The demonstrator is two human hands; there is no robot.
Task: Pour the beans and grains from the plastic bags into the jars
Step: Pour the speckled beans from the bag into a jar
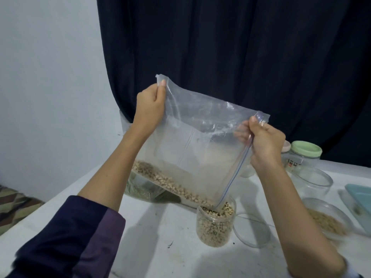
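**Zip bag tilted over jar, beans at mouth**

Left hand pinches the upper corner of the clear zip bag, thumb and fingers closed on the plastic. Right hand grips the zipper edge near the opposite corner, fingers curled round it. Bag hangs tilted; black-eyed beans lie along its lower edge, running down to the open corner, which sits in the mouth of a clear plastic jar. Jar stands upright on the white table, nearly full of the same beans. Right of it: an open jar with tan grains, a green-lidded jar. Dark curtain behind.
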